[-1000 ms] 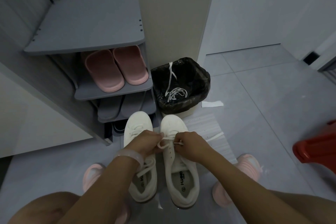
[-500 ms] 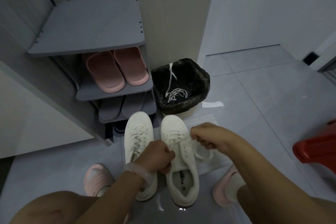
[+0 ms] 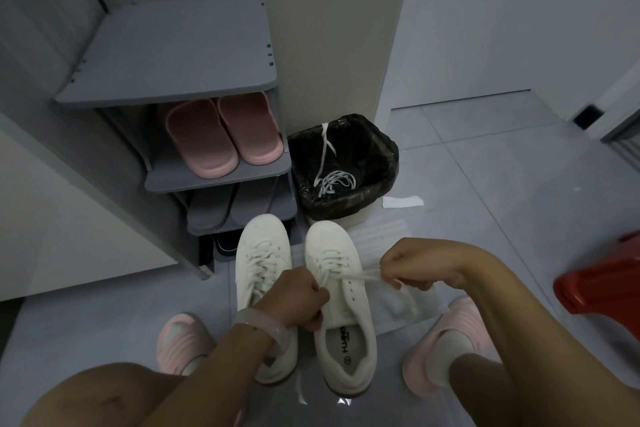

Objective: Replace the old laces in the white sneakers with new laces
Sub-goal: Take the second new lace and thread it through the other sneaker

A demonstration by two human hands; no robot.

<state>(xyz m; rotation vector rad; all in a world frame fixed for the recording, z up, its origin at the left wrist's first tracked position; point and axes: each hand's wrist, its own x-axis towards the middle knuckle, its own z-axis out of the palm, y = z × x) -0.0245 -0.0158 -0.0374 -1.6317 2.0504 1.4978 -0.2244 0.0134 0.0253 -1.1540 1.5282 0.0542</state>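
Two white sneakers [image 3: 304, 291] stand side by side on the floor [image 3: 502, 201]. The left hand [image 3: 294, 298] has its fingers curled around the side of the right-hand sneaker [image 3: 341, 302] at its tongue. The right hand [image 3: 408, 267], out to that shoe's right, pinches a white lace [image 3: 360, 278] drawn taut from the eyelets to its fingers. Beyond both hands, a black-lined bin [image 3: 346, 166] holds loose white laces [image 3: 334, 180].
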